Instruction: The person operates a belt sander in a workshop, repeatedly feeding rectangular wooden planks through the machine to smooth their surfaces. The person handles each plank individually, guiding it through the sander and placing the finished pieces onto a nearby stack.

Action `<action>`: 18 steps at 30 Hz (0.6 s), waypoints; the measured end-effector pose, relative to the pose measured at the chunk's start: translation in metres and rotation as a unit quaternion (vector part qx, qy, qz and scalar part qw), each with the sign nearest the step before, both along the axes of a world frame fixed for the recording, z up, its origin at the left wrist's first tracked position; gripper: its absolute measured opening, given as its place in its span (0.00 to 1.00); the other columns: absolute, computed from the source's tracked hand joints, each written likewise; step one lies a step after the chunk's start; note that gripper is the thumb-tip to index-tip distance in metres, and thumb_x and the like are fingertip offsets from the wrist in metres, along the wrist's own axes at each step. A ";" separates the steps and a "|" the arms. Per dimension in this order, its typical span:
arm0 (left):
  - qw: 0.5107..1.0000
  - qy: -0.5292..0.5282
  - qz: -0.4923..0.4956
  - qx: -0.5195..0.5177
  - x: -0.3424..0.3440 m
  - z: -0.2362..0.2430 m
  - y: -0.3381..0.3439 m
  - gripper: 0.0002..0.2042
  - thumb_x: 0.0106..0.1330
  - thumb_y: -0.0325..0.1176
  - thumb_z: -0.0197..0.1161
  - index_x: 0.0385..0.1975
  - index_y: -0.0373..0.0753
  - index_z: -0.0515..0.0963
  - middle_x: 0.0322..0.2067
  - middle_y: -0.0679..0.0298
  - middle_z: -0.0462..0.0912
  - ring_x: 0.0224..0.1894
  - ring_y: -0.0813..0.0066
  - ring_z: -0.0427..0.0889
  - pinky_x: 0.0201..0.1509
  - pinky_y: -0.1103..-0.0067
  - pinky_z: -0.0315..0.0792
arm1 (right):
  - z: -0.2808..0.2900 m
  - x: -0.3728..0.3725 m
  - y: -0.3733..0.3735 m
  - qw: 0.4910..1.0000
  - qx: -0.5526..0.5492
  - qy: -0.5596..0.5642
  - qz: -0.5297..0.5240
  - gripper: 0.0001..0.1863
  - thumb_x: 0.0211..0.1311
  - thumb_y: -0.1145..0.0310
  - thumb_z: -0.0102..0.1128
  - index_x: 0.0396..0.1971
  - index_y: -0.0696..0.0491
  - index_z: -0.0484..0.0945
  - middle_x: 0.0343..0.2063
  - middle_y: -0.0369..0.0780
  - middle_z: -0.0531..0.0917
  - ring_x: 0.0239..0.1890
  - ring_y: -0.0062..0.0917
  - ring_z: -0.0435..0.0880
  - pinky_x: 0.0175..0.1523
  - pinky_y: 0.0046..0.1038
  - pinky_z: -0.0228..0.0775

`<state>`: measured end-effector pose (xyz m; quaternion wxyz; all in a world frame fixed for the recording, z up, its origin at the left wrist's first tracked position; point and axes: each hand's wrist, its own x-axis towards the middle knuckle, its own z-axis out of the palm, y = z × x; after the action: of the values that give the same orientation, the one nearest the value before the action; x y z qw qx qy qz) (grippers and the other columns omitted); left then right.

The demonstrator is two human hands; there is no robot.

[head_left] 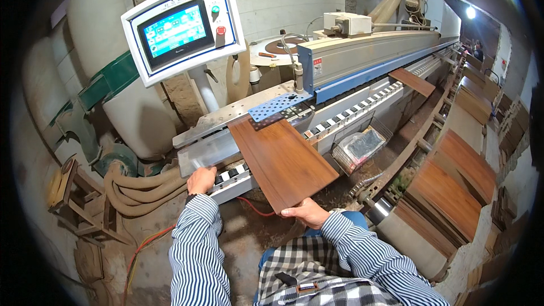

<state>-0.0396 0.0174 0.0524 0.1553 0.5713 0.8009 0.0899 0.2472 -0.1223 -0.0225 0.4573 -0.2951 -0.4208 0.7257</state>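
A flat brown wood-grain board lies across the infeed end of a long edge-banding machine. Its far end reaches under a blue perforated guard plate. My right hand grips the board's near edge, thumb on top and fingers underneath, partly hidden. Beside the board, my left hand rests with curled fingers on the front end of the machine's metal bed, next to the black and white rollers. A second brown board sticks out from the machine further along.
A control panel with a lit screen stands at the upper left. Thick hoses and a wooden stool are at left. A wire basket hangs by the machine. Stacked boards lie on the roller conveyor at right.
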 end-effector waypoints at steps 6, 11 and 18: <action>1.000 -0.001 0.004 0.003 0.005 0.008 -0.005 0.27 0.59 0.52 0.49 0.44 0.32 0.77 0.47 0.46 0.76 0.52 0.51 0.74 0.56 0.66 0.66 | -0.003 -0.005 -0.010 0.998 0.026 -0.030 -0.053 0.19 0.57 0.68 0.63 0.47 0.59 0.74 0.42 0.38 0.80 0.44 0.22 0.77 0.51 0.26 0.70; 1.000 0.007 -0.005 0.003 -0.001 0.000 -0.001 0.27 0.60 0.53 0.49 0.44 0.33 0.77 0.47 0.46 0.76 0.52 0.51 0.74 0.56 0.66 0.66 | -0.016 -0.010 -0.014 0.992 0.055 -0.042 -0.110 0.16 0.60 0.68 0.60 0.44 0.60 0.74 0.38 0.39 0.80 0.39 0.21 0.79 0.44 0.25 0.74; 1.000 0.003 -0.005 -0.002 0.000 -0.002 0.002 0.27 0.60 0.53 0.49 0.44 0.34 0.77 0.47 0.46 0.76 0.53 0.51 0.73 0.56 0.66 0.65 | -0.014 0.009 -0.015 0.982 0.037 -0.039 -0.183 0.15 0.61 0.65 0.59 0.39 0.61 0.74 0.33 0.40 0.80 0.36 0.23 0.79 0.43 0.26 0.74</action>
<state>-0.0396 0.0193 0.0508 0.1546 0.5757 0.7983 0.0860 0.2563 -0.1375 -0.0361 0.5765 -0.3782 -0.4032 0.6017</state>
